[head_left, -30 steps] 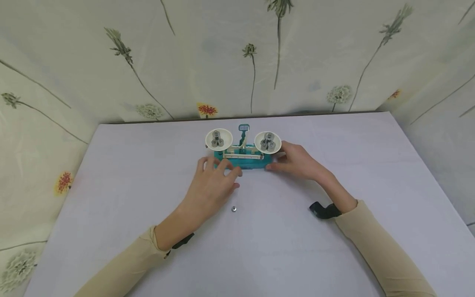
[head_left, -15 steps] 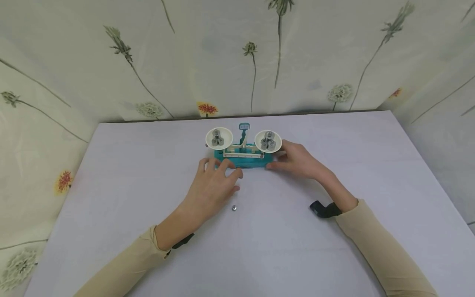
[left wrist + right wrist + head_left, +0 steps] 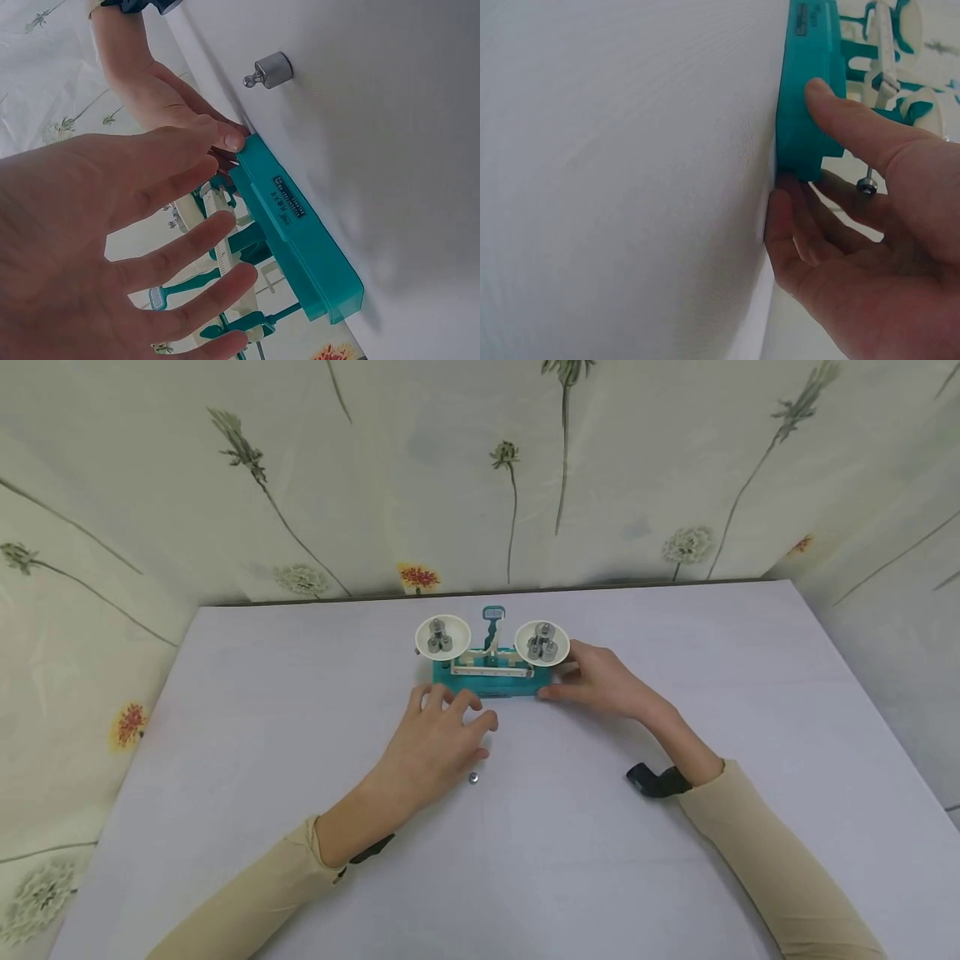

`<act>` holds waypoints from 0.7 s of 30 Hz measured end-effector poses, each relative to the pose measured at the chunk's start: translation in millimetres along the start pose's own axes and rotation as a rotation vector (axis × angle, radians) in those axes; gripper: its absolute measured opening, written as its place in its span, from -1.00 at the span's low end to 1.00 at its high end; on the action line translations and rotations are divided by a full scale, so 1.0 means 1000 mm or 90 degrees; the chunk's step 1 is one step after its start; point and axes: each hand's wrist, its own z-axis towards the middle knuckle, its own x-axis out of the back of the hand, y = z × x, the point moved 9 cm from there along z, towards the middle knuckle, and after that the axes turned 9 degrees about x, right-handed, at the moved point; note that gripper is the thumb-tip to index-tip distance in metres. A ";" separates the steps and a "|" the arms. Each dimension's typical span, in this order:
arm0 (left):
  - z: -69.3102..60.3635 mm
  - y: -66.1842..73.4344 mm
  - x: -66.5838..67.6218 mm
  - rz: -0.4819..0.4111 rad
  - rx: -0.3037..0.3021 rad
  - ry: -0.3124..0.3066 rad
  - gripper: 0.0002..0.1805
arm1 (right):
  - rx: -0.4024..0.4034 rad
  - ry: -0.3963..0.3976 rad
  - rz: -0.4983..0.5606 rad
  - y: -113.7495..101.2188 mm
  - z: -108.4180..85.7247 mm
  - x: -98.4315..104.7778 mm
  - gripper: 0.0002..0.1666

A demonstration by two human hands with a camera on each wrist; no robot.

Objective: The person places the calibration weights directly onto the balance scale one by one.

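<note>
A teal balance scale (image 3: 492,683) stands on the white table, a white pan on each side. Small metal weights sit in the left pan (image 3: 459,652) and also in the right pan (image 3: 521,645). My right hand (image 3: 603,683) grips the base's right end, thumb on its front face and fingers round the end, as the right wrist view shows. My left hand (image 3: 431,747) hovers before the base's left part, fingers spread and slightly bent, holding nothing. One loose metal weight (image 3: 473,778) with a knob rests on the table beside the left thumb.
The white-covered table (image 3: 570,877) ends at a back edge just behind the scale. Beyond it hangs a pale cloth (image 3: 360,502) printed with flowers. Black straps are on both wrists, and the right one's dark piece (image 3: 656,782) juts out low over the table.
My left hand has drawn back slightly from the scale's base and shifted a little right, its thumb now closer to the loose weight. The right hand keeps its place on the scale.
</note>
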 end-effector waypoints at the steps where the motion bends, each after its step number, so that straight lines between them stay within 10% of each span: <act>1: 0.000 0.000 -0.001 -0.001 -0.002 -0.003 -0.66 | 0.000 0.000 -0.001 0.000 0.000 0.000 -0.08; 21: -0.007 0.006 -0.011 0.031 -0.041 -0.002 -0.55 | -0.009 -0.001 0.003 0.002 0.000 -0.001 -0.08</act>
